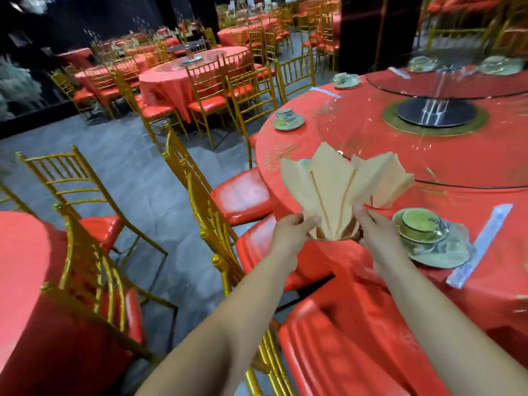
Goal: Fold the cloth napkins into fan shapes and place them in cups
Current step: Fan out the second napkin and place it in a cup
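A peach cloth napkin (pixel 340 184), folded and spread into a fan, stands upright in a cup (pixel 340 238) whose rim just shows between my hands, at the near edge of the red round table (pixel 428 172). My left hand (pixel 291 230) pinches the napkin's base on the left side. On the right, my right hand (pixel 374 227) grips the base with the thumb up against the folds. Most of the cup is hidden by my fingers and the napkin.
A place setting of bowl, saucer and plate (pixel 428 238) lies right of the cup, with wrapped chopsticks (pixel 483 247) beyond it. A glass turntable (pixel 428 130) fills the table's middle. Gold chairs with red seats (pixel 228 195) crowd the table's left side. Other settings (pixel 287 120) sit farther round.
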{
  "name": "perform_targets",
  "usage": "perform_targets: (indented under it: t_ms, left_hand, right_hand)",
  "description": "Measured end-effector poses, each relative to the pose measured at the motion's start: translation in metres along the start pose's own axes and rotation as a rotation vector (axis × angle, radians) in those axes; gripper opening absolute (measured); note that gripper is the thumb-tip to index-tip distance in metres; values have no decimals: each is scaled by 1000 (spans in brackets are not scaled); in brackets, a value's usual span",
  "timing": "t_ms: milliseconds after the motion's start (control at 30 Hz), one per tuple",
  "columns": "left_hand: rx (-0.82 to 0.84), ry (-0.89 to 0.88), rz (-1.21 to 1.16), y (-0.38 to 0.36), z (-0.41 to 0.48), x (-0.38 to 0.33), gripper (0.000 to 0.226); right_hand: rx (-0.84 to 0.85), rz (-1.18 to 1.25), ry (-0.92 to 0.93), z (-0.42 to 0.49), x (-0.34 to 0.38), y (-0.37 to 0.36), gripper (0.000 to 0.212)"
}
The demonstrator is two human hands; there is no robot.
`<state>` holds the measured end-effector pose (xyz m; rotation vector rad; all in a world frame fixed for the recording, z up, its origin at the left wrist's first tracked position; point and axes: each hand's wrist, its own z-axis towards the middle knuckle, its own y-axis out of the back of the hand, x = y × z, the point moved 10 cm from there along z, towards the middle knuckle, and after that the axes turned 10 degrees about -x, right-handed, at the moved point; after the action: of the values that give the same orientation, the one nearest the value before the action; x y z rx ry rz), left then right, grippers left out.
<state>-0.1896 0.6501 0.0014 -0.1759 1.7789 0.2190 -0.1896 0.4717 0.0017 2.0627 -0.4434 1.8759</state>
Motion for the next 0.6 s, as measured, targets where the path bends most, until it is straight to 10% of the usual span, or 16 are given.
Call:
perform_targets:
  t_ms: [600]
  left_hand:
    - [354, -5, 144, 18, 151, -16, 10]
  right_hand:
    - [-330, -12, -95, 31, 0, -91, 25]
